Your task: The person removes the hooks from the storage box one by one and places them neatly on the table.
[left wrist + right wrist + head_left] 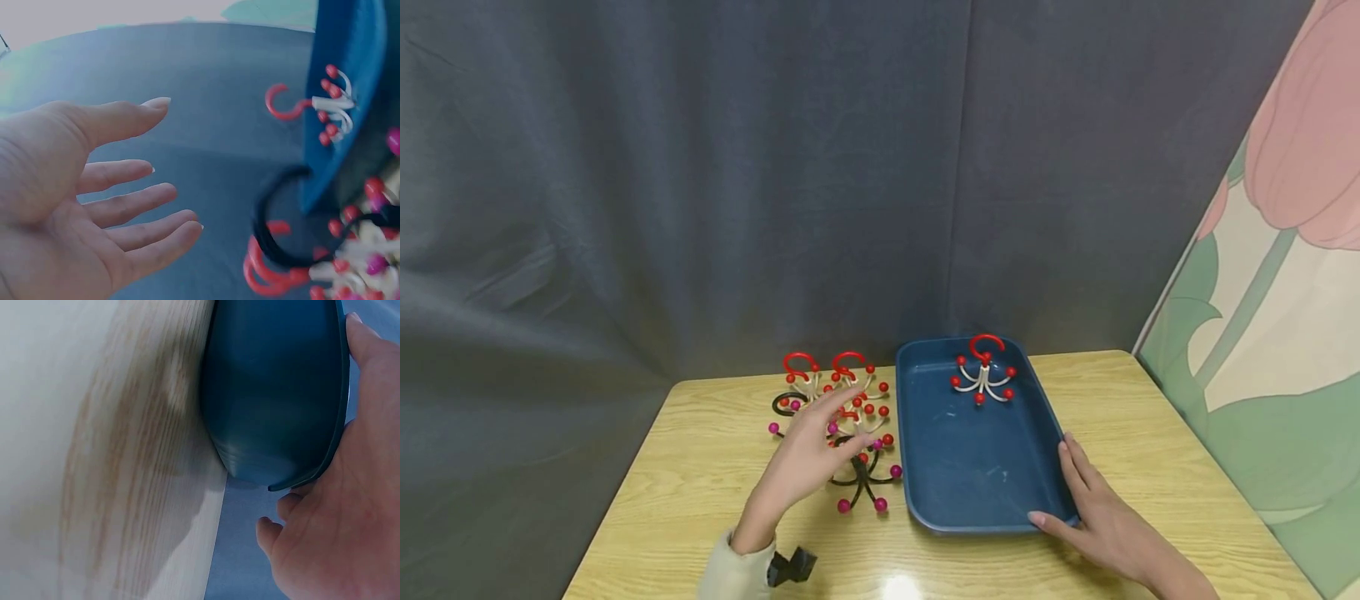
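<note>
My left hand [811, 450] hovers over a cluster of multi-arm hanger hooks, thumb apart from its fingers and nothing between them. Below it in the head view lies a black hook with magenta ball tips [861, 473]. Several white hooks with red hook tops [848, 360] lie behind, partly covered by the hand. In the blue tray [970, 467], one red-and-white hook [984, 377] lies toward the far end. My right hand [1101, 525] rests at the tray's near right corner, its thumb along the near rim and its fingers against the right side.
The wooden table [647, 492] holds both tray and cluster. A dark grey curtain [820, 183] hangs behind its far edge. A wall with a tulip print [1292, 333] stands on the right. On the left wrist sits a small black device [792, 567].
</note>
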Action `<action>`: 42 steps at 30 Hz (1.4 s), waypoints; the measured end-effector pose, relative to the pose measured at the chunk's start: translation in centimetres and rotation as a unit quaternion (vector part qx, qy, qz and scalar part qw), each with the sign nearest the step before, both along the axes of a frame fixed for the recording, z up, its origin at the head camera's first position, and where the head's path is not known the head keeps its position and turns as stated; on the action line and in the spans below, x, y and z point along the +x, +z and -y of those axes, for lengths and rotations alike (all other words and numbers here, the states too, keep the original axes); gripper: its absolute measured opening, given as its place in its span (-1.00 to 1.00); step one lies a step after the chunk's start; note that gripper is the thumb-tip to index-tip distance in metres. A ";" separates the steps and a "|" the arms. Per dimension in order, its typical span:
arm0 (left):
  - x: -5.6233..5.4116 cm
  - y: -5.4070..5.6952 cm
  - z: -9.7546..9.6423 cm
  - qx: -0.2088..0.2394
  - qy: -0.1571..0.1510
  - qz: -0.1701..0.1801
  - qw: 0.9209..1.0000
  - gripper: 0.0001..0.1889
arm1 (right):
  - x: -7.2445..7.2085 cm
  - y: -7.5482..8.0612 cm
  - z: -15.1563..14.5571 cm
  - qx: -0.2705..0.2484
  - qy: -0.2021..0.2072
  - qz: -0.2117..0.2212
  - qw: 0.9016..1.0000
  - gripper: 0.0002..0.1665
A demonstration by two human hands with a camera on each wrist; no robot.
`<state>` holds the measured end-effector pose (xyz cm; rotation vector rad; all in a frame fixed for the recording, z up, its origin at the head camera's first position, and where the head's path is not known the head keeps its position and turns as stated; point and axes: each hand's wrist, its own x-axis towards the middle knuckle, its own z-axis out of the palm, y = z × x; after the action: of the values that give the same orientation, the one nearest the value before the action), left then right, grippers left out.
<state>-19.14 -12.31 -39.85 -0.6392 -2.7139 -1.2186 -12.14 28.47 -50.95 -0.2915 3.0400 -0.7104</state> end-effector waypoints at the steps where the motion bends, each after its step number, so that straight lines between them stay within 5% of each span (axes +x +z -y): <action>1: -0.1 0.5 -0.6 0.002 -0.006 -0.006 1.000 -0.29 | 0.0 0.0 0.0 0.001 0.000 -0.001 1.000 0.40; 9: -2.3 2.3 -4.9 0.004 -0.035 -0.032 0.999 -0.46 | 0.1 0.0 -0.1 0.006 -0.006 0.000 1.000 0.40; 20: -6.4 1.5 -9.4 0.078 -0.074 0.003 0.994 -0.61 | 0.6 -0.4 -0.1 -0.006 -0.004 -0.004 1.000 0.38; 33: -11.8 -0.5 -14.3 0.060 -0.006 0.056 0.997 -0.57 | 0.4 0.3 0.0 0.005 -0.002 -0.007 1.000 0.38; 42: -14.6 -2.7 -16.5 0.053 0.009 0.088 0.995 -0.52 | 0.4 0.0 0.2 0.016 -0.005 -0.016 1.000 0.37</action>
<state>-33.79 4.15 -42.55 -0.5167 -2.7618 -1.4699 -11.75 28.30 -50.93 -0.2898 3.0815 -0.6640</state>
